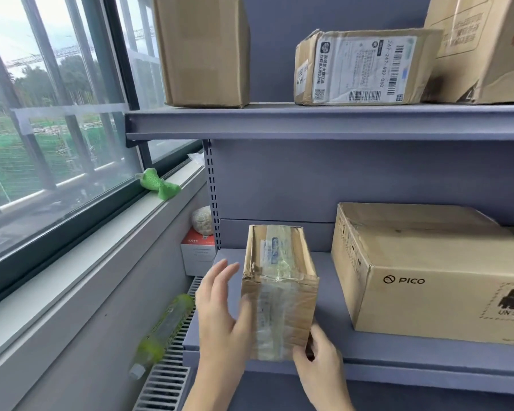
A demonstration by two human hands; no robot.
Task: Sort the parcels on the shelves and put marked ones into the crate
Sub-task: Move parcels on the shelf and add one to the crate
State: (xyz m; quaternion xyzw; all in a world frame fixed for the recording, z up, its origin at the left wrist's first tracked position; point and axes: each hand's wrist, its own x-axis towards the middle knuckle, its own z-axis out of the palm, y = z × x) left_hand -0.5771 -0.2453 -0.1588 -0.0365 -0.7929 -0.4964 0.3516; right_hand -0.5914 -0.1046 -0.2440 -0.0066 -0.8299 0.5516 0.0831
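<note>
A small, taped, worn cardboard parcel (279,289) stands at the front of the lower grey shelf (398,357). My left hand (223,315) lies flat against its left side with straight fingers. My right hand (318,357) holds its lower right front corner, fingers curled round the edge. To the right on the same shelf sits a large PICO box (428,274). The upper shelf (324,120) carries a tall plain box (204,48), a flat box with a white shipping label (365,66) and a big tilted box (484,46). No crate is in view.
A window with a sill (80,256) runs along the left; a green object (158,183) lies on it. Between wall and shelf stand a white-and-red box (198,252) and a green bottle (163,330) over a floor grille (163,387).
</note>
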